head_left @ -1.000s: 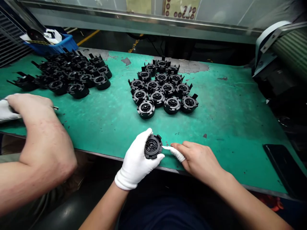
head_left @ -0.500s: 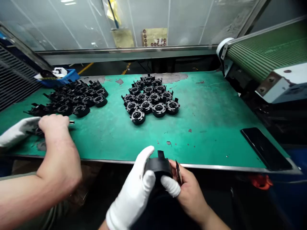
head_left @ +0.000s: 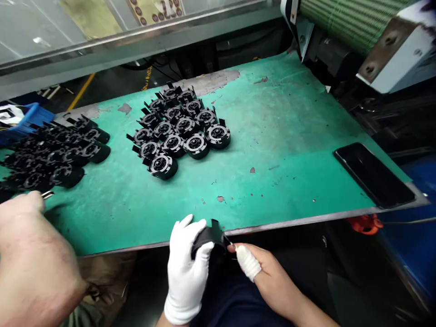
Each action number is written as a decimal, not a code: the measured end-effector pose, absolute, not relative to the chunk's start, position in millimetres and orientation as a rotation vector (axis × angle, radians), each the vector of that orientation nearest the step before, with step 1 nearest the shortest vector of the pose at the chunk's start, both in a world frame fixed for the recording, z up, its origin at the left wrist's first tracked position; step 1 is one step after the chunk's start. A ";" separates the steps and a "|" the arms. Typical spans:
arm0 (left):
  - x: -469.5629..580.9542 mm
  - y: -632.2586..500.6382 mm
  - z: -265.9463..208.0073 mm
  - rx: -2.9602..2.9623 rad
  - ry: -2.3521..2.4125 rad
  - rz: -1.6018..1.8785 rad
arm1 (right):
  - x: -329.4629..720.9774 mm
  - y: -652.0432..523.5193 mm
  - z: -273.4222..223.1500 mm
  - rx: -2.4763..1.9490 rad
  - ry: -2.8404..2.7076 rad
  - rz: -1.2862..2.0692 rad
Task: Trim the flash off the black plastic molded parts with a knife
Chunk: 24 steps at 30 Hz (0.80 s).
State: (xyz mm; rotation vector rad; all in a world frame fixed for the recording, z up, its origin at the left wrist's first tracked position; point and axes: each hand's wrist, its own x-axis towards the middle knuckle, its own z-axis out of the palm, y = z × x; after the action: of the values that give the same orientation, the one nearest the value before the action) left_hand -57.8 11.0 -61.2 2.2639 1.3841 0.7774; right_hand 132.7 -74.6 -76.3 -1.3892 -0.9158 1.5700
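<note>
Plastic housing (head_left: 206, 238), light and rigid, pinched at its rim.

My gloved left hand (head_left: 187, 268) curls shut around it, just off the near edge of the green table (head_left: 272, 150); my right hand (head_left: 269, 277), finger bandaged, closes on a thin blade (head_left: 229, 241) touching its side.

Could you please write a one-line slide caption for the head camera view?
Gloved left hand holds a black round part while the right hand works a small blade at its edge, over the green table.

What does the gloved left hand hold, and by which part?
The left hand holds a round black plastic part by its rim; the right hand works on it.
</note>
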 end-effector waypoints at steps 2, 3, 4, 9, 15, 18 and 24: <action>-58.6 9.1 -61.1 2.259 1.398 0.763 | 129.5 -64.5 -80.4 -1.339 -0.948 1.587; -58.8 8.7 -61.1 2.257 1.401 0.757 | 128.4 -60.4 -82.8 -1.335 -0.948 1.599; -58.9 8.5 -61.2 2.254 1.402 0.750 | 127.8 -57.3 -85.1 -1.339 -0.941 1.614; -59.4 8.8 -61.1 2.215 1.386 0.737 | 130.6 -51.7 -87.2 -1.318 -0.912 1.677; -60.8 10.8 -63.8 2.181 1.342 0.764 | 130.3 -46.7 -82.2 -1.402 -0.904 1.688; -60.8 12.3 -65.1 2.178 1.313 0.788 | 128.0 -45.1 -81.5 -1.455 -0.898 1.688; -60.7 13.0 -64.3 2.180 1.303 0.779 | 125.2 -49.4 -80.2 -1.440 -0.859 1.640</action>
State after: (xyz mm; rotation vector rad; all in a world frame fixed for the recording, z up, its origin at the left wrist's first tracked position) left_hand -60.7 13.0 -64.3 2.1800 1.3034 0.7794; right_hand 125.2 -49.4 -80.2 -1.4404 -0.8590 1.6397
